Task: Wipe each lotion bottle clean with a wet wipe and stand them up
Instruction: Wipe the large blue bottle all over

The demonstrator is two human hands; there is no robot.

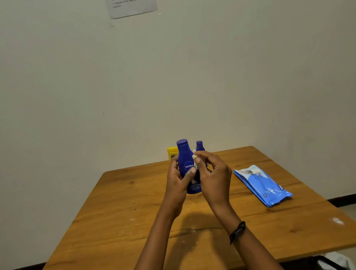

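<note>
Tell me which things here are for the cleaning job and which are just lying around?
For the job: big blue bottle, small blue bottle, yellow bottle, wet wipe, wipes pack.

Just there: paper on wall, wristband.

Held upright above the wooden counter between both hands: large blue Nivea lotion bottle. Behind it, near the far edge, small blue bottle and yellow bottle. Right, lying flat, blue wet-wipe pack.

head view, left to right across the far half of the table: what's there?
yellow bottle → large blue bottle held by the left hand → small blue bottle → wet wipe pack.
</note>
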